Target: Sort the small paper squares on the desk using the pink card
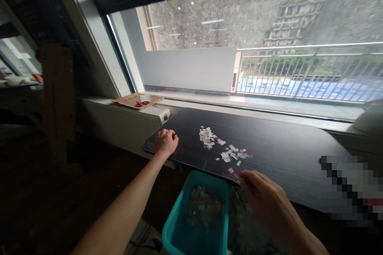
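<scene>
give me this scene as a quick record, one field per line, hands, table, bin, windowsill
left hand: curled, at the near left part of the table; whether it holds anything can't be told
right hand: gripping a pinkish see-through piece at the table's near edge
table: dark top, with two loose clusters of small pale scraps, the left cluster more heaped than the right cluster
bin: teal, below the near edge, pale scraps inside
windowsill: brown cardboard with a red item on it
</scene>
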A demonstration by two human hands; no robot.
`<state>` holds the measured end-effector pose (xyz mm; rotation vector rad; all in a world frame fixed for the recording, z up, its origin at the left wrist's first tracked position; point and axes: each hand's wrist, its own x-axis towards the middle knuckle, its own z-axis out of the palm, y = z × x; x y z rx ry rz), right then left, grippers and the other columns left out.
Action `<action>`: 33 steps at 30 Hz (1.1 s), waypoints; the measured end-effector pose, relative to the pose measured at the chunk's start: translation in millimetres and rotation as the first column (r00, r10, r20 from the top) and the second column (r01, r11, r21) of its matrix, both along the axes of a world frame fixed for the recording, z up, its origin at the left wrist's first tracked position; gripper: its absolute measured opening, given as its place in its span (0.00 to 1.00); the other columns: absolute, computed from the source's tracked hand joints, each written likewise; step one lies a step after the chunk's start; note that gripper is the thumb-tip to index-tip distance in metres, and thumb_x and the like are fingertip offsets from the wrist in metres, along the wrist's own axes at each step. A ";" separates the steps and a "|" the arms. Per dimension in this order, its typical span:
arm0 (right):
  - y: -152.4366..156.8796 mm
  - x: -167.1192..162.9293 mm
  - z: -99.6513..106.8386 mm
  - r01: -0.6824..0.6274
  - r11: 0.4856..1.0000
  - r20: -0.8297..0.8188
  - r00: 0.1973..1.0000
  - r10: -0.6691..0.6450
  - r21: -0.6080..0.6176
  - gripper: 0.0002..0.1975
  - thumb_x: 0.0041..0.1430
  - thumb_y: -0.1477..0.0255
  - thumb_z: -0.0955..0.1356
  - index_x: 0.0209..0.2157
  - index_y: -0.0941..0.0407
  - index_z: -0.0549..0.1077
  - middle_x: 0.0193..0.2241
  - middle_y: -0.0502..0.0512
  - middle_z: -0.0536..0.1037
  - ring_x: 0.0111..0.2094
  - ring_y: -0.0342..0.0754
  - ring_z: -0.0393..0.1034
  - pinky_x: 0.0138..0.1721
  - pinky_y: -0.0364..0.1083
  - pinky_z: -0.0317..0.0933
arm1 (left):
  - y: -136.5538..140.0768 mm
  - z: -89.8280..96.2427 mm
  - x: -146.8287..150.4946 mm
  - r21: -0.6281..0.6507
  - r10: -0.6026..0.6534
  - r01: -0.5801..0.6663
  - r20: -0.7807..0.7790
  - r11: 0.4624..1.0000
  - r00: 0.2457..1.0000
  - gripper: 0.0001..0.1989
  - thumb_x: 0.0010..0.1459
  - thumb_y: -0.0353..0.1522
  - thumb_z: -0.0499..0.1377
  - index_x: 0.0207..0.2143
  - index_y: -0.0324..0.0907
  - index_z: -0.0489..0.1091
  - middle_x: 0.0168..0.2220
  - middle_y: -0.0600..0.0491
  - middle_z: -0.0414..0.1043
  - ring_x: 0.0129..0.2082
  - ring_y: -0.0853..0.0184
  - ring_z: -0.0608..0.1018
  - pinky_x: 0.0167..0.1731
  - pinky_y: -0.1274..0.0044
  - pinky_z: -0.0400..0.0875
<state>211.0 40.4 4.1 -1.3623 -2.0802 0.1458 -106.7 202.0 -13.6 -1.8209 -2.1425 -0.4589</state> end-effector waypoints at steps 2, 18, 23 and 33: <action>8.4 13.0 3.3 0.049 0.999 0.040 0.998 -0.050 0.024 0.10 0.63 0.73 0.60 0.40 0.53 0.72 0.36 0.55 0.79 0.35 0.49 0.74 0.35 0.45 0.66 | -0.3 0.5 0.3 -0.001 -0.001 0.001 0.005 1.000 1.000 0.11 0.63 0.37 0.57 0.44 0.40 0.69 0.46 0.49 0.70 0.44 0.62 0.73 0.43 0.65 0.70; 0.6 81.3 29.3 0.049 0.998 0.361 0.932 -0.029 -0.047 0.13 0.62 0.73 0.60 0.38 0.49 0.75 0.34 0.51 0.80 0.33 0.49 0.75 0.34 0.46 0.65 | 2.9 -0.4 -2.2 0.023 -0.011 0.010 0.025 1.000 1.000 0.09 0.61 0.35 0.57 0.40 0.40 0.70 0.42 0.50 0.69 0.43 0.61 0.71 0.42 0.67 0.67; -14.0 97.8 22.0 0.032 0.997 0.298 0.955 -0.010 -0.070 0.12 0.62 0.72 0.62 0.40 0.48 0.75 0.36 0.51 0.80 0.35 0.48 0.74 0.35 0.46 0.65 | 5.5 -2.0 -3.9 0.058 -0.027 0.026 0.022 0.998 0.999 0.10 0.58 0.34 0.54 0.39 0.42 0.73 0.41 0.45 0.70 0.43 0.56 0.71 0.41 0.68 0.66; 33.5 76.5 16.3 0.038 0.994 0.247 0.967 -0.063 0.102 0.11 0.63 0.73 0.61 0.40 0.50 0.74 0.35 0.51 0.81 0.34 0.48 0.75 0.52 0.56 0.55 | 4.3 -0.7 -3.8 0.063 -0.028 0.027 0.014 0.998 0.999 0.11 0.57 0.34 0.53 0.38 0.42 0.74 0.41 0.45 0.71 0.42 0.54 0.72 0.39 0.68 0.67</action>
